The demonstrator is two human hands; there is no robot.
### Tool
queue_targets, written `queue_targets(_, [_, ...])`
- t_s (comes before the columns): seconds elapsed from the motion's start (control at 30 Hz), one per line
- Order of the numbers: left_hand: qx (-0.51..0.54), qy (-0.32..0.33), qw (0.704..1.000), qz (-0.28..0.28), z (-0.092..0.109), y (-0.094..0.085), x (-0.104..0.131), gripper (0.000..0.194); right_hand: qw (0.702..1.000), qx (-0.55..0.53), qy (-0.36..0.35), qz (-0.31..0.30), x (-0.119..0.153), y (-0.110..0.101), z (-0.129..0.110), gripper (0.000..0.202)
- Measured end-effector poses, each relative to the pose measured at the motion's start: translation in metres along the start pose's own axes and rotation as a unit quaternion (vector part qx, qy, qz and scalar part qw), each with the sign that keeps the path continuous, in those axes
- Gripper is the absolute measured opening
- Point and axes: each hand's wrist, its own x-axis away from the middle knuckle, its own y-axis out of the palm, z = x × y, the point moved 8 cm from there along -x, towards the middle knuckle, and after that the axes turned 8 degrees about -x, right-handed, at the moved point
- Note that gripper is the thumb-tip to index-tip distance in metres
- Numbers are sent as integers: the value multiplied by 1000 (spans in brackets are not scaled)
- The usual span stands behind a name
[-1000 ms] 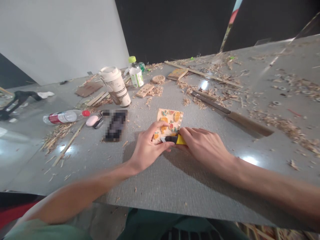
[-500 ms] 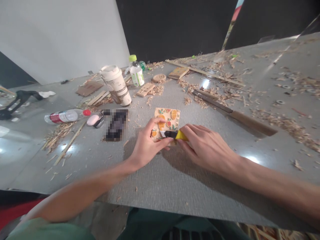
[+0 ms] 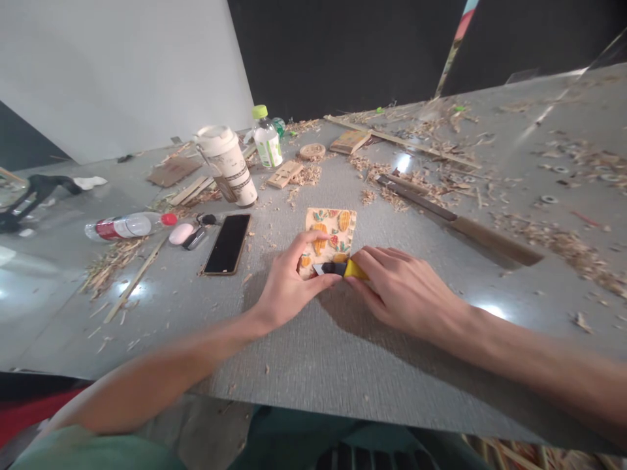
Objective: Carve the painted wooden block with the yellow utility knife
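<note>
1. The painted wooden piece point(image 3: 337, 227) was between the two hands, at the near part of the grey counter point(image 3: 304, 365); I took it as the clock's centre, with twelve o'clock away from the person.
2. The left hand point(image 3: 289, 281), between seven and eight o'clock, had its grip pinching this piece at its left side.
3. The right hand point(image 3: 401, 277), at four o'clock, had its grip wrapped around a yellow-and-black cutter point(image 3: 353, 269). The blade point(image 3: 319, 268) was near the piece's six o'clock edge; whether it entered the wood, I could not tell.
4. A phone point(image 3: 228, 245) lay at nine o'clock, and a paper cup point(image 3: 230, 170) stood at ten.
5. A long wooden-handled tool point(image 3: 482, 233) lay at three o'clock.
</note>
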Motion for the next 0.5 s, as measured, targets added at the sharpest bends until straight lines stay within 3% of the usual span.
queue_targets(0.23, [105,-66,992,-4,-5,6,2,49,999,10,40,16,1,-4,-1,31])
queue_targets(0.5, [13,-33,999,8,1,-3,-1,58,995,-32,87,-35,2,2,13,40])
